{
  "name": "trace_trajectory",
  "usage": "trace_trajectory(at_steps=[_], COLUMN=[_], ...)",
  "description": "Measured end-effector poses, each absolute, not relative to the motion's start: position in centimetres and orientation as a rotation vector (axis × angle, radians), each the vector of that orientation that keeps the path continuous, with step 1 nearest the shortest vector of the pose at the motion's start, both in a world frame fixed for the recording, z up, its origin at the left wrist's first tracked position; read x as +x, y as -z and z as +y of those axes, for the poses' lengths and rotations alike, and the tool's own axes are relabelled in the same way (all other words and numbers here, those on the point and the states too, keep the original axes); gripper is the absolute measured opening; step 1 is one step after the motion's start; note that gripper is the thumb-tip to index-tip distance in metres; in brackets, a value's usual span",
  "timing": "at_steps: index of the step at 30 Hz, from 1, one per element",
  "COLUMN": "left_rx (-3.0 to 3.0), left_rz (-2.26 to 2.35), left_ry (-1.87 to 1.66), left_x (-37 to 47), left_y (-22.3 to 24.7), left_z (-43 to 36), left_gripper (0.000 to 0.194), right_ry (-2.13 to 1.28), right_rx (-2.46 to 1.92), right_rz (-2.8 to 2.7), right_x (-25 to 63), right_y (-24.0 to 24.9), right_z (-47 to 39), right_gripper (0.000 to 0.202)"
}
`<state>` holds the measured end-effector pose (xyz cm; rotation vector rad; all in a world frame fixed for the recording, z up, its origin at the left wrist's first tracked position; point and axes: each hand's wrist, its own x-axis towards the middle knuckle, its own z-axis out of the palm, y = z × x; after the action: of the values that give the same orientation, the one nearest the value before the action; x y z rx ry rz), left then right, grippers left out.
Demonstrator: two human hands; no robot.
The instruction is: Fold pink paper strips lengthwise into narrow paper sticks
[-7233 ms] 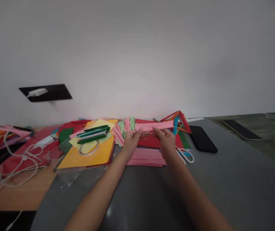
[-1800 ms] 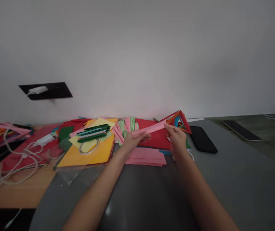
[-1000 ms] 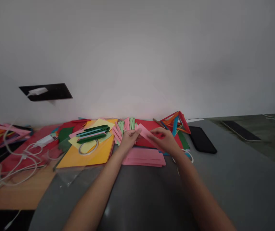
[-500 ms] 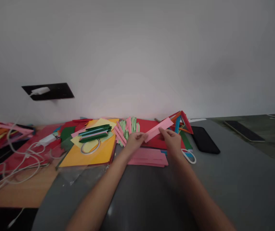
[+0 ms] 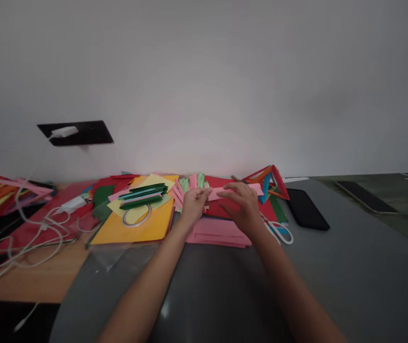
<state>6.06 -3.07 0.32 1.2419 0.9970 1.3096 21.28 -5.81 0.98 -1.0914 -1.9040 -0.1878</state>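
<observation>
My left hand [image 5: 195,204] pinches the left end of a pink paper strip [image 5: 218,193] above the table's middle. Over the strip, my right hand [image 5: 241,202] has its fingers spread, and part of the strip shows beyond it on the right. Beneath lie a red sheet [image 5: 221,183] and a stack of pink paper [image 5: 218,232]. Pink and green folded strips [image 5: 192,182] lie just behind my left hand. White-handled scissors [image 5: 284,234] rest to the right of my right hand.
Yellow paper [image 5: 118,234] at left bears a tape roll [image 5: 136,225] and green strips [image 5: 143,196]. White cables [image 5: 48,228] tangle farther left. A paper frame [image 5: 280,183], a black phone [image 5: 307,209] and another phone [image 5: 366,196] are at right.
The pink strip has turned from slanting to nearly level. My right hand's fingers have opened from a pinch and spread over it; my left hand has shifted slightly left.
</observation>
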Motion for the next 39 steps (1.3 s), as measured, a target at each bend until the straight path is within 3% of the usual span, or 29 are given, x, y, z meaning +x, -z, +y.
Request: trace_trajectory(at_steps=[11,19,27,39], left_rx=[1.159,1.12,1.068,1.158], left_rz=[0.996,0.97,0.944,0.821], left_ry=[-1.271,-1.218,-1.24,-1.153], left_x=[6.5,6.9,7.0,7.1], left_y=[-0.8,-1.0,-0.7,-0.3], left_z=[-3.4,-3.8,-3.7,-3.7], left_gripper=[0.03,0.031,0.029,0.024], right_ry=[0.137,-0.154,-0.049,-0.093], right_rx=[-1.137,-1.172,-1.165,-1.281], right_rz=[-1.924,-1.601,-1.715,-1.637], right_x=[21.2,20.5,20.3,21.0], right_y=[-0.5,0.3,-0.2,0.6], right_z=[-5.5,-5.2,-5.5,-4.7], right_gripper=[0.013,0.019,0.013,0.024])
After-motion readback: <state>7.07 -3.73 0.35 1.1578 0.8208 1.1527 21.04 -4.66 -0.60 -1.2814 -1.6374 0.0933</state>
